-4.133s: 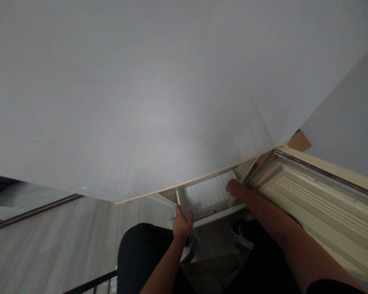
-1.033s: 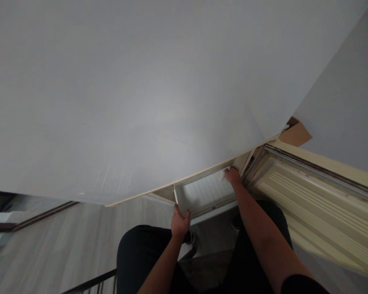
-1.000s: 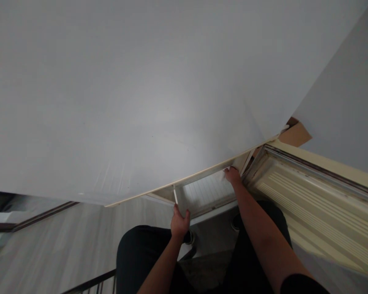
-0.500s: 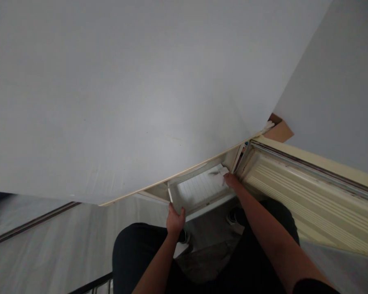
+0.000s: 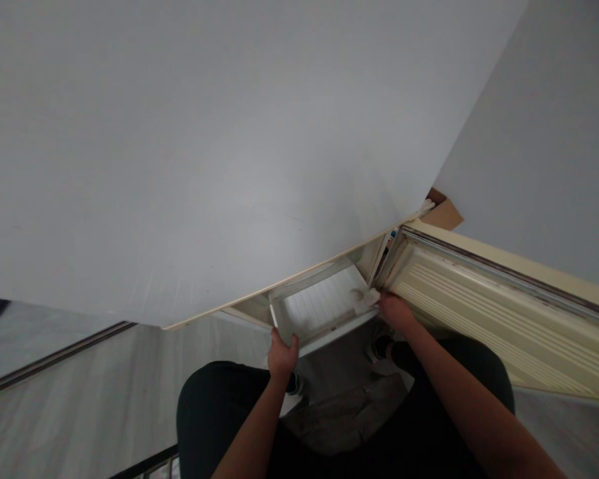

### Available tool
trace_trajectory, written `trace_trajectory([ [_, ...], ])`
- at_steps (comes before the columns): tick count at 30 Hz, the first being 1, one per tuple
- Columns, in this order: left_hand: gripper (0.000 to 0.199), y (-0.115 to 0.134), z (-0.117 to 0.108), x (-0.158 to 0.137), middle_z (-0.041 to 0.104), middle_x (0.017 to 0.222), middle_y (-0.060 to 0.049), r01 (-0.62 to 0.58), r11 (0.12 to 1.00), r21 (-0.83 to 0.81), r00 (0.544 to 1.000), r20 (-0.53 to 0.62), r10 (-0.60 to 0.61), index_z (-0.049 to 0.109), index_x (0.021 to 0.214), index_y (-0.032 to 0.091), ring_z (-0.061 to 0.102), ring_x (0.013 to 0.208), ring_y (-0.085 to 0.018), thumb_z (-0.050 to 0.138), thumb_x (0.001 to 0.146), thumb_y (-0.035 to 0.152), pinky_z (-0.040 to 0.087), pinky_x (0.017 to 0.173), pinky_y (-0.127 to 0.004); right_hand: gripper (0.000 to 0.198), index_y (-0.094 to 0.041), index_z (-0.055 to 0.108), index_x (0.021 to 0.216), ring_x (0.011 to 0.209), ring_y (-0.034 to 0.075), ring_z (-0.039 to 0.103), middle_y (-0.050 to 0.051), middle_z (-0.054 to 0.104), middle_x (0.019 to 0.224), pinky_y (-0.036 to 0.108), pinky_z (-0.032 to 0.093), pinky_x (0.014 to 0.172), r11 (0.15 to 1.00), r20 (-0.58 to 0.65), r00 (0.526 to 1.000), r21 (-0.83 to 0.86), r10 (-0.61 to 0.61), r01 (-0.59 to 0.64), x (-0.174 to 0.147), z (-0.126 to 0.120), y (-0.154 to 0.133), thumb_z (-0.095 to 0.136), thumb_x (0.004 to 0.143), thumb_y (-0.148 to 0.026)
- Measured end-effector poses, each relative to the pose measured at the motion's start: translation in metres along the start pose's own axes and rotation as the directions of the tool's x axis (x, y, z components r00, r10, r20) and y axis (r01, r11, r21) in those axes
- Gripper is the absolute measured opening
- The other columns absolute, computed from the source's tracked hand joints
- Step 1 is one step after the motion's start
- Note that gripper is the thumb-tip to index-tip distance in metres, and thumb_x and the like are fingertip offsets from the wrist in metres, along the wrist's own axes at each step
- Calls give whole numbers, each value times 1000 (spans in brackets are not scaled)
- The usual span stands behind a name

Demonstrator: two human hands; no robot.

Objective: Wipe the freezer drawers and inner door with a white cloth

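White cloth [image 5: 365, 301], pinched in the right grip [image 5: 395, 313], has moved frontward; the left grip [image 5: 282, 354] clasps the drawer [image 5: 319, 303].

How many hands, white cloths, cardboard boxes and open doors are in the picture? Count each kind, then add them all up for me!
Hands: 2, the left hand and the right hand
White cloth: 1
Cardboard box: 1
Open door: 1
Total: 5

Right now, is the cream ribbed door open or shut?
Open: the ribbed door stands angled out from the white cabinet, inner face exposed.
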State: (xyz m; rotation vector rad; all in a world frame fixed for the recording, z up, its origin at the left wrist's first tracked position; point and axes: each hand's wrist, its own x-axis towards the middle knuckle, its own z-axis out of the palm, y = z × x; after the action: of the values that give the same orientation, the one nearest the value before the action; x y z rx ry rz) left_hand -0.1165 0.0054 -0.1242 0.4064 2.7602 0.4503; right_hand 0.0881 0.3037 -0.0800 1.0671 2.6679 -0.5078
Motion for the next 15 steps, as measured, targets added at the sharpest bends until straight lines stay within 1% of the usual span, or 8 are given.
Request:
trace_trajectory([
  [3,73,0,-1,0,60,141,-28,-5,1000,-1,1000,3,5,29,156,3,67,122,-38,48,101,47,53,98,-43,42,-8,65,132,134,29,59,23,62,141,42,42,116,986,-40,989,-90,-143,139,-29,7,-19,39,100,-14],
  [5,73,0,0,-1,62,139,-27,-4,1000,-6,1000,5,4,29,156,3,67,121,-38,48,101,47,53,98,-43,45,-9,62,139,142,31,52,20,58,147,49,33,124,956,-41,961,-126,-273,266,-42,16,-39,40,99,-14],
  [7,74,0,0,-1,62,138,-27,2,1000,-12,1000,2,-2,29,156,3,67,121,-37,50,101,47,54,98,-42,46,-11,60,143,143,30,51,18,61,144,51,26,128,919,-7,922,-84,-388,386,-46,25,-66,42,101,-20],
  [9,73,1,1,-1,63,138,-27,6,1000,-20,1000,-7,-6,30,156,4,68,121,-37,51,101,46,54,97,-41,45,-12,62,140,140,28,54,18,66,138,48,23,129,884,82,881,1,-467,468,-39,32,-95,43,102,-28],
  [10,72,1,1,-1,63,138,-27,7,1000,-24,1000,-12,-7,31,156,4,68,121,-37,50,101,46,54,97,-41,45,-12,64,137,136,28,58,18,68,134,46,26,127,876,154,863,45,-481,480,-32,35,-111,42,103,-31],
  [11,70,1,1,-1,63,137,-27,6,1000,-28,1000,-18,-7,32,156,4,68,121,-36,49,102,46,54,98,-41,46,-12,66,134,132,28,61,19,69,132,45,32,124,877,240,845,79,-478,474,-24,38,-125,40,104,-35],
  [13,67,1,1,-1,62,139,-27,4,999,-34,1000,-28,-5,34,155,4,68,121,-36,46,104,46,53,99,-42,49,-14,72,126,124,29,67,18,72,127,42,47,110,876,368,799,118,-476,468,-4,43,-152,38,105,-42],
  [15,65,0,2,0,61,141,-28,5,999,-36,999,-35,-6,35,155,4,67,123,-35,42,105,46,53,99,-41,47,-17,76,118,114,28,71,15,75,122,38,54,96,866,455,745,144,-487,478,17,49,-173,42,103,-45],
])
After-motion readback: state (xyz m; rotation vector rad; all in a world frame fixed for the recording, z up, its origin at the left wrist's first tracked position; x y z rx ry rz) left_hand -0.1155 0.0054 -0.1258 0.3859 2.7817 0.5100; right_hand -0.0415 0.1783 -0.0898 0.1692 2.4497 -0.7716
